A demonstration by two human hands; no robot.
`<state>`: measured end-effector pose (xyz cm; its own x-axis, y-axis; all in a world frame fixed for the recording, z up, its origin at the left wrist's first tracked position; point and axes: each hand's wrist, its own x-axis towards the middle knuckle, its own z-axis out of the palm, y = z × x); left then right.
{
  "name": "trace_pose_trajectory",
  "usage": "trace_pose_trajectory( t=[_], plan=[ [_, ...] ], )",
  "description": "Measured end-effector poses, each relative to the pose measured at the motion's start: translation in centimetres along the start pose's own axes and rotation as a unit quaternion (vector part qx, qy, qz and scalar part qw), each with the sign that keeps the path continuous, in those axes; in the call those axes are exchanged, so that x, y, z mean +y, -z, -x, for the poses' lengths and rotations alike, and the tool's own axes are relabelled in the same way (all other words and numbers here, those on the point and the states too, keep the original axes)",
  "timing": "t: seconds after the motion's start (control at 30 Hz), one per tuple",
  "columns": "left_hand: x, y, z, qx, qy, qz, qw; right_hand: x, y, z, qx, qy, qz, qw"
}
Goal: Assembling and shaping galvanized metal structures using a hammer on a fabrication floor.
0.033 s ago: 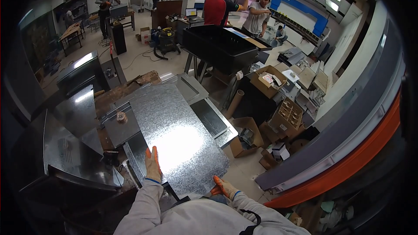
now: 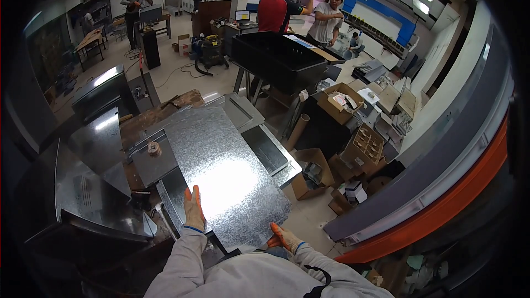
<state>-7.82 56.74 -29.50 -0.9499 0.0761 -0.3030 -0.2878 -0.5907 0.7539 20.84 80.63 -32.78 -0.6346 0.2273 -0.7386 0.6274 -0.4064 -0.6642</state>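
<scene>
A large flat galvanized metal sheet (image 2: pixel 205 139) lies slanted in front of me, with a bright glare on its near half. My left hand (image 2: pixel 194 209), in a pale work glove with orange fingers, grips the sheet's left edge with the fingertips pointing away from me. At the near right corner my right hand (image 2: pixel 285 238), gloved alike, holds the edge; part of its fingers is hidden. Under and beside the sheet are other metal panels, among them a grey framed piece (image 2: pixel 282 172). A small round tan item (image 2: pixel 154 149) rests on a grey plate (image 2: pixel 144 168) to the left.
Shiny bent metal panels (image 2: pixel 91 182) stand at the left. An open cardboard box (image 2: pixel 312 174) and a divided carton (image 2: pixel 364 144) are on the right. Farther off are a large black tray (image 2: pixel 279 63), a shop vacuum (image 2: pixel 211 52) and several people. A grey and orange beam (image 2: pixel 441 196) curves along the right.
</scene>
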Motion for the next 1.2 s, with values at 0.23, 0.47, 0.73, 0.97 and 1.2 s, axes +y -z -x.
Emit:
trace_pose_trajectory(
  t=[0.23,0.47,0.73,0.97,1.2],
  plan=[
    [-0.32,0.71,-0.52,-0.008,0.000,-0.005,1.000,0.17,0.04,-0.26,-0.002,0.000,-0.007,1.000],
    [-0.21,0.22,-0.14,-0.004,0.002,0.000,1.000,0.10,0.06,-0.07,0.002,0.002,-0.009,1.000],
    [-0.47,0.52,-0.52,-0.007,-0.007,-0.010,1.000,0.15,0.03,-0.19,-0.003,0.007,-0.006,1.000],
    [-0.29,0.57,-0.42,-0.006,-0.006,0.002,1.000,0.22,-0.11,-0.29,0.001,0.003,-0.008,1.000],
    [-0.33,0.10,-0.23,-0.012,-0.007,0.003,1.000,0.08,0.11,-0.15,-0.001,0.004,-0.004,1.000]
  ],
)
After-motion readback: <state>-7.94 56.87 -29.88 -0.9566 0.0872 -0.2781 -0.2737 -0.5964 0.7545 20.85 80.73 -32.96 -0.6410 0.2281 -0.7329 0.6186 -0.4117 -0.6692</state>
